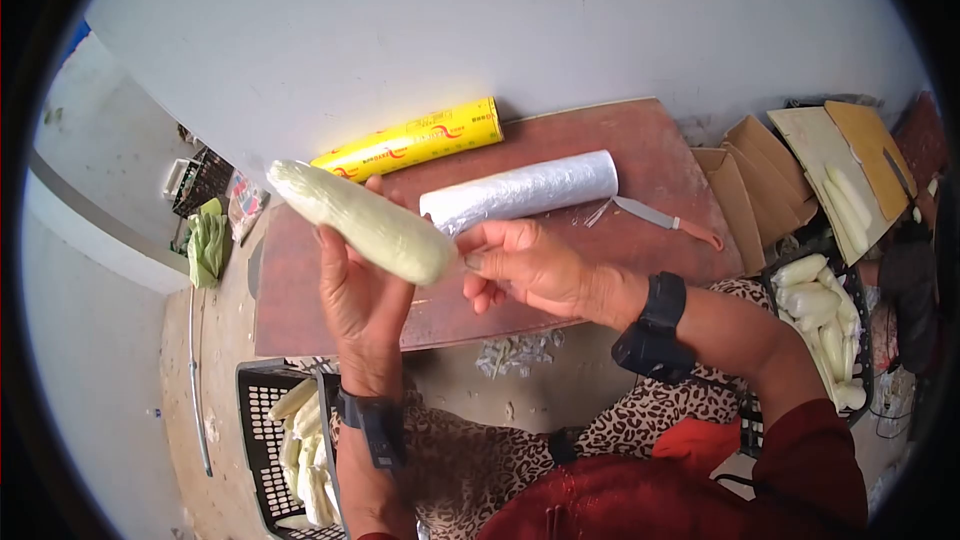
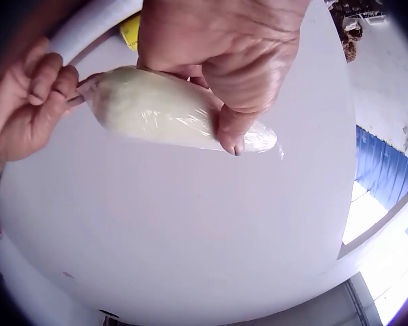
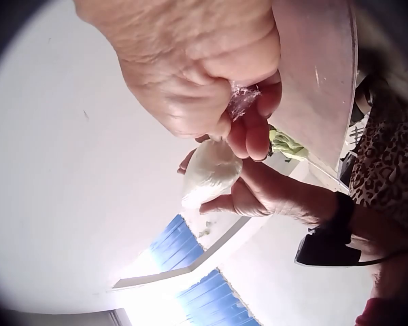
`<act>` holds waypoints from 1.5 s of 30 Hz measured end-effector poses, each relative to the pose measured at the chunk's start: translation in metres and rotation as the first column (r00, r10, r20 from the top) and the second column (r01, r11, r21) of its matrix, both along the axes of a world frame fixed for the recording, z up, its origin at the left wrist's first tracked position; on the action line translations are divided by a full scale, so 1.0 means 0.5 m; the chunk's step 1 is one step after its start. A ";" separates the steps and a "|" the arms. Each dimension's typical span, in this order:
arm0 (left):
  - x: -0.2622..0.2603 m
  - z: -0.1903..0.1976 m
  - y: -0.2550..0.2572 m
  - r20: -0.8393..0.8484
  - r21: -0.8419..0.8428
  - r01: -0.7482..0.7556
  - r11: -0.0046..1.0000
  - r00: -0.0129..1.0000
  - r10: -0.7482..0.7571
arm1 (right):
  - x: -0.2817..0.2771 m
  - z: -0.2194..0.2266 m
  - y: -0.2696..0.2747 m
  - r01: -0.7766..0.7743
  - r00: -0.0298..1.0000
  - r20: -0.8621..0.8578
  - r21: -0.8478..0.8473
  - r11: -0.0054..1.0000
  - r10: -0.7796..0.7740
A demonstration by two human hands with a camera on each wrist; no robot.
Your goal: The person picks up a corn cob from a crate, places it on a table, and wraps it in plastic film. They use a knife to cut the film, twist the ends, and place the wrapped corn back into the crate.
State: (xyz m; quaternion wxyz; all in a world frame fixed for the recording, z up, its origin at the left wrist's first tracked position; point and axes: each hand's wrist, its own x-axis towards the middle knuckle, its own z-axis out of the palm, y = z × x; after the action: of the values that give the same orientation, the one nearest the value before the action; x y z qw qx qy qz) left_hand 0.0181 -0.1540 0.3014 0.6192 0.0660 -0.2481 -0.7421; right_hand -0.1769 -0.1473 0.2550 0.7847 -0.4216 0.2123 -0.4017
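Observation:
My left hand (image 1: 362, 310) holds a long pale green gourd (image 1: 365, 225) wrapped in shiny cling film, with the thumb on one side and fingers on the other. The gourd slants above the table, its far end up and to the left. At its near end, my right hand (image 1: 545, 265) pinches a bunched tail of cling film (image 3: 243, 102) between thumb and curled fingers. In the left wrist view the film lies tight and glossy over the gourd (image 2: 153, 112), with a loose wisp past the thumb.
On the red-brown table (image 1: 300, 300) lie a white film roll (image 1: 525, 187), a yellow printed tube (image 1: 415, 140) and a knife (image 1: 650, 214) with a reddish handle. Black crates of pale gourds stand at left (image 1: 255, 440) and right (image 1: 868, 340). Cardboard (image 1: 765, 180) leans at the table's right.

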 end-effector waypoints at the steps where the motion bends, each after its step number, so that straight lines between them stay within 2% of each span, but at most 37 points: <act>1: -0.008 0.001 0.004 -0.006 0.013 0.013 1.000 1.000 -0.013 | -0.002 -0.003 -0.004 0.017 0.999 -0.037 -0.002 1.000 -0.017; 2: -0.015 -0.007 0.003 0.047 0.052 -0.058 0.997 0.997 0.055 | -0.008 -0.004 -0.010 0.034 0.996 -0.076 -0.012 0.999 -0.034; 4: -0.018 -0.021 0.005 0.099 0.090 -0.023 0.996 0.995 0.014 | -0.016 -0.007 -0.021 0.060 0.982 -0.177 -0.034 0.998 -0.065; 6: -0.019 -0.032 0.006 0.136 0.159 -0.038 0.986 0.991 0.016 | -0.021 -0.011 -0.017 0.058 0.980 -0.188 -0.032 0.998 -0.063; 9: -0.029 -0.042 0.007 0.168 0.313 -0.229 0.922 0.969 0.183 | -0.021 -0.008 -0.009 0.042 0.986 -0.160 -0.037 0.998 -0.047; 12: -0.023 -0.048 -0.007 0.205 0.337 -0.247 0.909 0.961 0.186 | -0.016 0.008 0.001 0.025 0.993 -0.115 -0.030 0.999 -0.028; 16: -0.020 -0.024 0.002 0.136 0.304 -0.201 0.931 0.977 0.166 | -0.012 0.004 0.000 -0.018 1.000 -0.008 0.023 1.000 0.018; 19: -0.007 -0.038 -0.005 0.080 0.238 -0.126 0.963 0.991 0.110 | -0.011 0.011 0.006 -0.050 0.999 -0.004 0.069 0.996 0.050; 21: 0.000 -0.048 -0.008 0.068 0.187 -0.069 0.980 0.996 0.058 | -0.010 0.002 0.002 -0.072 0.997 -0.019 0.043 0.996 0.073; 29: -0.025 -0.007 0.006 0.094 0.150 0.014 0.989 0.995 -0.028 | -0.013 0.027 0.003 -0.009 0.973 -0.230 -0.149 0.989 -0.026; 33: -0.017 -0.026 0.013 0.115 0.146 0.072 0.987 0.989 -0.089 | -0.020 0.033 0.002 0.012 0.952 -0.297 -0.202 0.979 -0.073; 36: -0.016 -0.035 0.012 0.458 0.171 -0.013 0.985 0.886 -0.068 | -0.020 0.028 0.003 -0.006 0.940 -0.335 -0.209 0.978 -0.066; 37: -0.013 -0.039 0.009 0.439 0.177 -0.007 0.984 0.896 -0.073 | -0.021 0.025 0.003 -0.017 0.934 -0.351 -0.212 0.977 -0.060; 43: 0.007 -0.020 0.000 0.340 0.159 0.022 0.987 0.937 -0.076 | -0.026 0.014 -0.009 0.099 0.961 -0.250 -0.095 0.991 -0.120; 45: 0.011 -0.015 0.004 0.322 0.149 0.069 0.986 0.940 -0.114 | -0.037 0.018 -0.019 0.075 0.981 -0.181 -0.008 0.997 -0.075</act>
State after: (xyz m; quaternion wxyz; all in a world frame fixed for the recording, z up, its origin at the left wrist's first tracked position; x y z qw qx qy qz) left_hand 0.0237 -0.1520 0.2937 0.5280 0.2193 -0.2998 -0.7637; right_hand -0.1954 -0.1568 0.2642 0.7462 -0.4484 0.2985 -0.3911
